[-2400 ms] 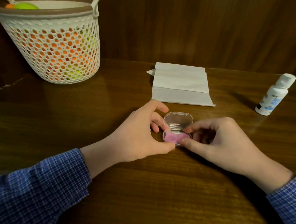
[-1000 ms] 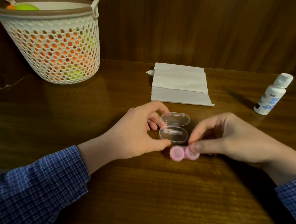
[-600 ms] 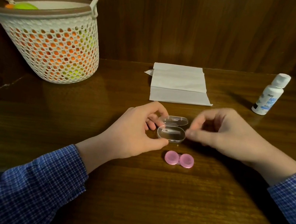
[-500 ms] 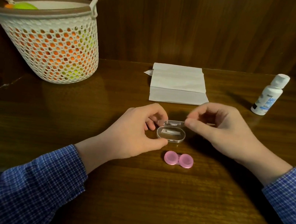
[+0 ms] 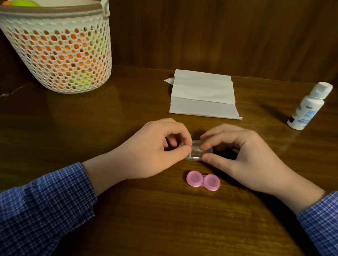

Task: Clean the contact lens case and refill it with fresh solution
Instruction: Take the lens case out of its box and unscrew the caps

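A pink two-well contact lens case [image 5: 203, 180] lies flat on the wooden table [image 5: 170, 227], both round lids on, just in front of my hands. Behind it sits a small clear plastic box [image 5: 194, 152] with its lid down. My left hand [image 5: 153, 149] pinches the box's left end between thumb and fingers. My right hand [image 5: 241, 157] pinches its right end, fingers on top and thumb at the front. A white solution bottle [image 5: 307, 106] with a white cap stands upright at the far right.
A folded white paper tissue [image 5: 204, 94] lies behind the hands. At the far left stands a white perforated basket [image 5: 55, 43] holding orange and green things. A dark wooden wall rises behind the table.
My right hand lifted the pink case out of the clear box, set it on the table in front, then went back and pressed the box's lid down. My left hand stayed on the box.
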The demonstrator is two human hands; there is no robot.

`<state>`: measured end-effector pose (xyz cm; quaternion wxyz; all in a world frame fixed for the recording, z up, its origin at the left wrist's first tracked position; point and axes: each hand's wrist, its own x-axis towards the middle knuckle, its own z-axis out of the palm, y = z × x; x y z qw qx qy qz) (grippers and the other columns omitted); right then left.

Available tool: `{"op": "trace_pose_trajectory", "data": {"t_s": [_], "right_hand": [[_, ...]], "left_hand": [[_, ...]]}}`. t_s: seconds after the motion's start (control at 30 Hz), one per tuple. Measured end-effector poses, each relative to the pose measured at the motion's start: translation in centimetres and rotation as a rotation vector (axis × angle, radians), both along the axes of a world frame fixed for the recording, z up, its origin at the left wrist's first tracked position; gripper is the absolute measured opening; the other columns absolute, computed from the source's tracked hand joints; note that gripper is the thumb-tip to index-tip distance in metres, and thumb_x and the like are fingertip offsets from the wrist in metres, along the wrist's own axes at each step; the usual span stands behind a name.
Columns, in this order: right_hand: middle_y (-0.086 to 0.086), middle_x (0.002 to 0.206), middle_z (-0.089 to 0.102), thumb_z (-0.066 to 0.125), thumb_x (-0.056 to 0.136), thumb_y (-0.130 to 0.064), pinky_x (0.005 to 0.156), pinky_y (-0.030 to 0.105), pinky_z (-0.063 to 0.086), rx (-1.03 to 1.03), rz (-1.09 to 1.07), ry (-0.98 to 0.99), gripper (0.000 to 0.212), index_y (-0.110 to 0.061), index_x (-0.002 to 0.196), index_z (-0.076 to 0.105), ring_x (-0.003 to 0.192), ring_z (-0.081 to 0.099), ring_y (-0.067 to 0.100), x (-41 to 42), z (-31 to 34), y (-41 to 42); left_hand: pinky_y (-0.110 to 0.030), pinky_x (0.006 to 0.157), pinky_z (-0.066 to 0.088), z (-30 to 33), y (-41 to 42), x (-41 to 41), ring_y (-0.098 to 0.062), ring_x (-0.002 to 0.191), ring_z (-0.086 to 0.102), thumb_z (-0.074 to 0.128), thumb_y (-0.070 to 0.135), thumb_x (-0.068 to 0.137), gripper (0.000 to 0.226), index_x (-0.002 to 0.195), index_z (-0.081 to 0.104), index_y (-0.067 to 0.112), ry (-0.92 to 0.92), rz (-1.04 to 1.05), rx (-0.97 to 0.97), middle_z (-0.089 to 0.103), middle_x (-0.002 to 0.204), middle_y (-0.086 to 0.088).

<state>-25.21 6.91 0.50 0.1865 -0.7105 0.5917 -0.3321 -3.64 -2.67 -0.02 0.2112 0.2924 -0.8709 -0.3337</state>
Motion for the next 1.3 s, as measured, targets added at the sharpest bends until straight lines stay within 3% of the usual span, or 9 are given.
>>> {"op": "trace_pose_trajectory", "data": {"t_s": [0.27,0.4,0.6,1.0,1.17,1.3], "right_hand": [[-0.013,0.111,0.071,0.072,0.084,-0.033,0.094,0.024,0.054,-0.005,0.0,-0.064,0.019,-0.025,0.1,0.08,0.106,0.065,0.003,0.0,0.0,0.0],[-0.015,0.106,0.073,0.073,0.088,-0.026,0.095,0.029,0.056,0.01,-0.03,-0.059,0.011,-0.026,0.096,0.081,0.103,0.066,0.002,-0.1,-0.1,-0.3],[-0.014,0.106,0.073,0.075,0.087,-0.023,0.094,0.026,0.056,0.014,-0.032,-0.061,0.011,-0.025,0.095,0.081,0.103,0.066,0.001,-0.1,-0.1,-0.2],[-0.012,0.107,0.073,0.076,0.088,-0.022,0.096,0.033,0.056,0.005,-0.036,-0.015,0.011,-0.023,0.097,0.081,0.103,0.066,0.003,0.2,0.2,-0.1],[-0.013,0.111,0.071,0.073,0.088,-0.024,0.094,0.026,0.055,-0.041,-0.018,0.058,0.017,-0.024,0.103,0.081,0.105,0.065,0.002,0.5,0.1,0.2],[-0.014,0.121,0.068,0.061,0.09,-0.033,0.098,0.025,0.054,-0.035,0.005,0.168,0.031,-0.027,0.115,0.077,0.111,0.061,0.0,1.1,0.4,-0.4]], "left_hand": [[-0.02,0.074,0.052,0.1,0.1,0.0,-0.006,0.092,0.062,0.07,0.023,0.094,0.012,0.101,0.072,0.032,-0.005,0.004,-0.007,0.064,0.099,0.016],[-0.02,0.074,0.053,0.2,0.2,0.0,-0.008,0.091,0.062,0.07,0.021,0.094,0.011,0.101,0.072,0.03,0.004,-0.001,-0.007,0.065,0.099,0.014],[-0.025,0.077,0.056,0.3,0.2,0.0,-0.01,0.093,0.063,0.07,0.02,0.094,0.011,0.1,0.072,0.028,0.001,-0.001,0.011,0.067,0.101,0.011],[-0.016,0.072,0.051,0.1,0.3,0.0,-0.004,0.093,0.06,0.072,0.024,0.093,0.012,0.1,0.07,0.033,-0.01,0.022,-0.001,0.063,0.1,0.016],[-0.012,0.074,0.048,0.0,0.5,0.1,0.0,0.097,0.057,0.076,0.029,0.088,0.018,0.103,0.069,0.035,-0.045,0.029,-0.118,0.058,0.105,0.02],[-0.019,0.084,0.05,0.1,0.0,0.4,-0.005,0.102,0.056,0.074,0.031,0.09,0.018,0.108,0.071,0.034,-0.088,0.073,-0.264,0.059,0.108,0.019]]}}
